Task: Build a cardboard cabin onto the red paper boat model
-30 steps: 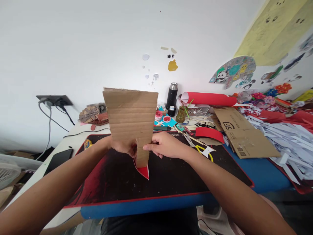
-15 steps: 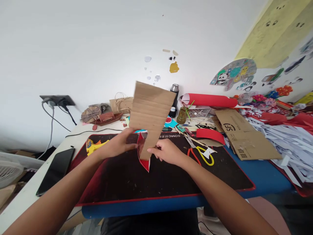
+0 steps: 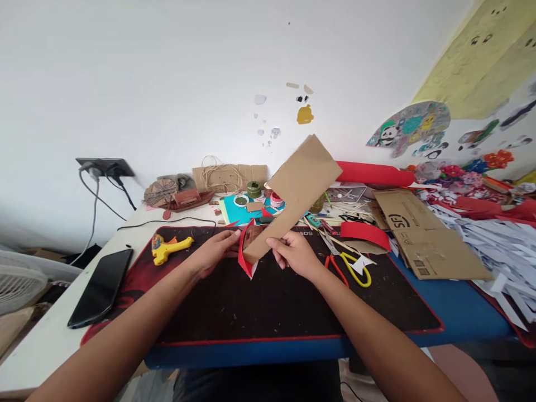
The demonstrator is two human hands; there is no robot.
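Observation:
Above the mat, my right hand [image 3: 292, 252] pinches the narrow strip of a cut piece of cardboard [image 3: 307, 176] between thumb and fingers. Its wide end tilts up to the right. At the strip's lower end, a folded red paper piece [image 3: 243, 254] with pointed tips and a white inner side stands around the cardboard. My left hand [image 3: 218, 249] closes on the left side of this red piece, thumb on top; its other fingers are partly hidden. Scissors [image 3: 345, 268] with red and yellow handles lie right of my right hand.
A yellow glue gun [image 3: 171, 248] and a black phone [image 3: 103, 285] lie to the left. Behind are paint jars [image 3: 253, 188] and a red roll [image 3: 377, 174]. On the right are folded cardboard [image 3: 435, 234], a curved red strip [image 3: 364, 235] and white paper strips [image 3: 489, 262].
The cardboard has tilted from nearly upright over to the right. My left hand has moved from beside the red piece to grip its left side. The view has shifted slightly.

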